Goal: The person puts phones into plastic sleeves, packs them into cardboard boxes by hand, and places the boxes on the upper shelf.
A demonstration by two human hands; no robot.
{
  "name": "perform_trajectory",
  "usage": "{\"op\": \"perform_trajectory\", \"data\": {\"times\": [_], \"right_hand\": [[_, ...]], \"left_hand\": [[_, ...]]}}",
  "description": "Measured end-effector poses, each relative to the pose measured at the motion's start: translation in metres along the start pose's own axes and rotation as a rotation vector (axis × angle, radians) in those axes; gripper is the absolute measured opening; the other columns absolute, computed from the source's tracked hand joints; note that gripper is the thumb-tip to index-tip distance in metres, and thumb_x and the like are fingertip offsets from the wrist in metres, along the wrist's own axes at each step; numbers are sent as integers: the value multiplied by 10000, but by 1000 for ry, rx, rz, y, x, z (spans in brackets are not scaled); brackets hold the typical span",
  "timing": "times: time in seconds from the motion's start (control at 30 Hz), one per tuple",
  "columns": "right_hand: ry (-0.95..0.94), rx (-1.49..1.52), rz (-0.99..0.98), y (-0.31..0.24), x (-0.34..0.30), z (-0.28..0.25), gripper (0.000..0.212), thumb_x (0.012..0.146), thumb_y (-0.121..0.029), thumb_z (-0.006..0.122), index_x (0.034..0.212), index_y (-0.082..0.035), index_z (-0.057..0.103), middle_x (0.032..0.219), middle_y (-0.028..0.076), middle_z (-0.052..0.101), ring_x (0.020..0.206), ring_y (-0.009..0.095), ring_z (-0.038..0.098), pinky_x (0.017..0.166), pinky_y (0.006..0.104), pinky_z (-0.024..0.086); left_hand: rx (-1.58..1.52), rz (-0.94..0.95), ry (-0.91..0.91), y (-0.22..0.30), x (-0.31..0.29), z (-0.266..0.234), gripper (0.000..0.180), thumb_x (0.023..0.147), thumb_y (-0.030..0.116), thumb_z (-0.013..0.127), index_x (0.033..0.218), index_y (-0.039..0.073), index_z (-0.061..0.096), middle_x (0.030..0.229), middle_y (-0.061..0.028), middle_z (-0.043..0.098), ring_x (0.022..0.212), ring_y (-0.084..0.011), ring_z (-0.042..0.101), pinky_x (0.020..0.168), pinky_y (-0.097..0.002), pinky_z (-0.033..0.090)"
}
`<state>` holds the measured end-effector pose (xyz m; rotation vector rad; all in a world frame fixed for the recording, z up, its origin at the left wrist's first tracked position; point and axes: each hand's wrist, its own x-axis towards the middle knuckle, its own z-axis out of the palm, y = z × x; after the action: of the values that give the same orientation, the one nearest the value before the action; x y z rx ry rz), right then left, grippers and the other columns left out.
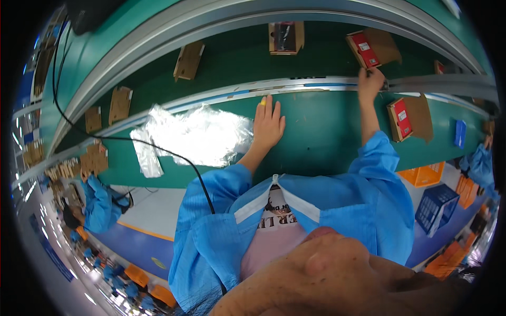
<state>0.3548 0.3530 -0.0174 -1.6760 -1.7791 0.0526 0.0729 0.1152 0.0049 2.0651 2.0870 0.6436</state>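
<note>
Between one and two o'clock, beyond the metal rail (232, 95), lies a brown carton (385, 45) with its lid swung open, a red box (361, 46) filling its tray. Both the carton's tray and the red box have their long axis slanting from eleven to five o'clock; the lid spreads toward two or three. Its five o'clock end lies at the fingers of the right hand (371, 81). They are curled and bunched narrowly; whether they grip the carton I cannot tell.

At half past two, a second carton (420, 113) also stands open around a red box, its long axis running nearly from half past eleven to half past five. Near half past twelve, a third carton (300, 36) is open with a dark, glossy item (285, 37) inside, its length along twelve to six. Toward eleven, the contents of a plain carton (188, 60) cannot be made out.

Just above centre, the left hand (269, 126) lies palm down on the green bench (316, 126), fingers slightly spread, pointing to twelve at the rail; one wears a yellow wrap (262, 101). Crumpled clear bags (200, 134) spread toward ten.
</note>
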Motion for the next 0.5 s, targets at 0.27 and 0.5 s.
{"op": "perform_trajectory", "data": {"times": [0.27, 0.5], "right_hand": [[130, 35, 618, 44, 52, 48, 788, 645, -453, 787, 1165, 74, 519, 1095, 253, 600, 1080, 383, 546, 932, 417, 435], [-184, -106, 397, 50, 64, 30, 475, 783, -461, 652, 1086, -96, 627, 1033, 205, 644, 991, 380, 598, 842, 460, 469]], "left_hand": [[16, -11, -29, 0, -11, 7, 494, 835, 250, 560, 1253, -2, 487, 1397, -238, 346, 1289, -396, 337, 1076, -486, 267], [21, 31, 1, 5, -15, 4, 495, 832, 250, 555, 1248, -8, 483, 1385, -252, 355, 1276, -400, 348, 1068, -484, 276]]}}
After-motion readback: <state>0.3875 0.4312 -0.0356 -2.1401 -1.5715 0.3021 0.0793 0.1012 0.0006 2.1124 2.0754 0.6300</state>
